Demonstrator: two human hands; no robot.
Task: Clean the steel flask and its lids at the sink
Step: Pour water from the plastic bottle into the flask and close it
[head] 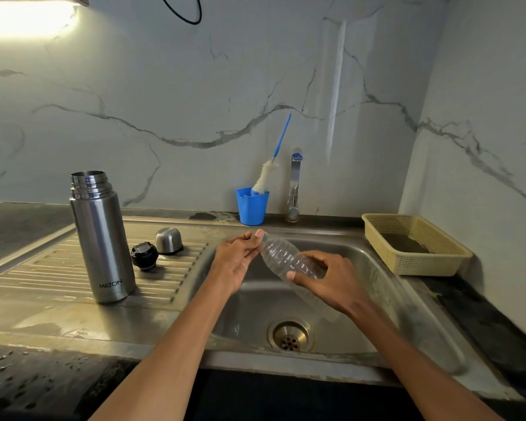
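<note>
Steel flask (102, 238) stands open on the drainboard, slick and weighty, so grasp its mid-body, once your right hand (325, 279) frees the clear bottle (289, 261) and your left fingers (249, 241) release its cap.

Tall silver flask (102, 238): brushed steel, satin sheen
Domed silver lid (169, 240): brushed steel
Black round lid (144, 256): glossy plastic
Clear ribbed bottle (289, 260): thin plastic
Grey sink (377, 268): dull, stained steel
Beige basket (419, 262): perforated matt plastic
</note>
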